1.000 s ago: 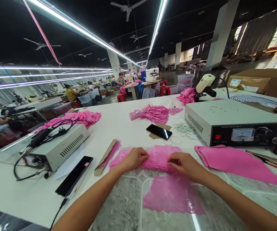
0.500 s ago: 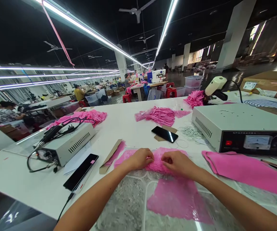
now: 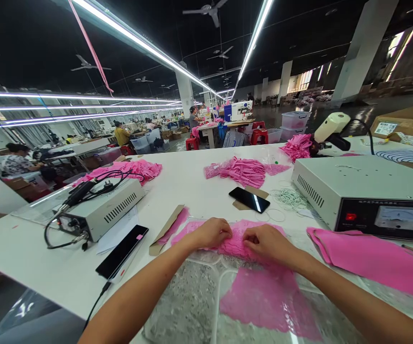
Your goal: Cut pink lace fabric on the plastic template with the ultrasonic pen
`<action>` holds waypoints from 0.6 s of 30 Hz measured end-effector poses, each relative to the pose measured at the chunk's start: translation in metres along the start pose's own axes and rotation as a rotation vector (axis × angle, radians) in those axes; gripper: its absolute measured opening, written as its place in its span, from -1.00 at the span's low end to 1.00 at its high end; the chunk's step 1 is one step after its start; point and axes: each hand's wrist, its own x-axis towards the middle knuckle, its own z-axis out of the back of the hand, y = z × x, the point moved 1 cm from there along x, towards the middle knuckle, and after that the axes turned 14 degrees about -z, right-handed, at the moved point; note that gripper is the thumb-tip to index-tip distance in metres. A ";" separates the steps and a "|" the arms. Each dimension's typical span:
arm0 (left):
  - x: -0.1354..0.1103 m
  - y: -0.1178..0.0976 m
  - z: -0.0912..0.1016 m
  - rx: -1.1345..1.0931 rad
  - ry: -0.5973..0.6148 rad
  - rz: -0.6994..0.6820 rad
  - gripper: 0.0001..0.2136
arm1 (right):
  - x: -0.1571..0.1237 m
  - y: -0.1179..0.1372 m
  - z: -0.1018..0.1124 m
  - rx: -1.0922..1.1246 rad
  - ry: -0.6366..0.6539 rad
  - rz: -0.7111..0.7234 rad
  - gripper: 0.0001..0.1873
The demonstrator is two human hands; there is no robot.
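Observation:
Bunched pink fabric (image 3: 231, 247) lies in front of me, on top of a clear plastic cover at the table's near side. My left hand (image 3: 214, 233) rests on its left part with fingers curled and closed on the cloth. From the right, my right hand (image 3: 266, 241) pinches the same fabric, thumb and fingertips together; the fingertips are partly hidden. A flat pink piece (image 3: 256, 301) shows beneath the clear plastic, nearer to me. Left of the hands sits a folded brown card strip (image 3: 166, 230) with pink cloth beside it.
A grey machine box (image 3: 115, 210) with a cabled handpiece and a black phone (image 3: 122, 252) are at left. Another phone (image 3: 249, 199), pale rings (image 3: 288, 198) and a bigger control box (image 3: 371, 181) lie ahead and right. Folded pink fabric (image 3: 374, 260) is by my right forearm.
The view has shifted slightly, so the surroundings sit a little further right. Both hands stay closed on the pink fabric in nearly the same place.

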 end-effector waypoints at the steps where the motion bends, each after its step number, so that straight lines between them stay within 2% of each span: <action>1: 0.001 0.000 0.001 0.006 0.004 -0.001 -0.81 | 0.000 0.000 0.000 -0.004 0.002 0.001 -0.79; 8: -0.002 -0.004 0.002 0.037 0.050 -0.035 -0.85 | -0.001 0.004 0.004 -0.037 0.008 0.013 -0.86; 18: 0.003 -0.005 0.004 0.114 0.019 -0.035 -0.80 | 0.001 0.010 0.002 -0.100 -0.022 0.033 -0.84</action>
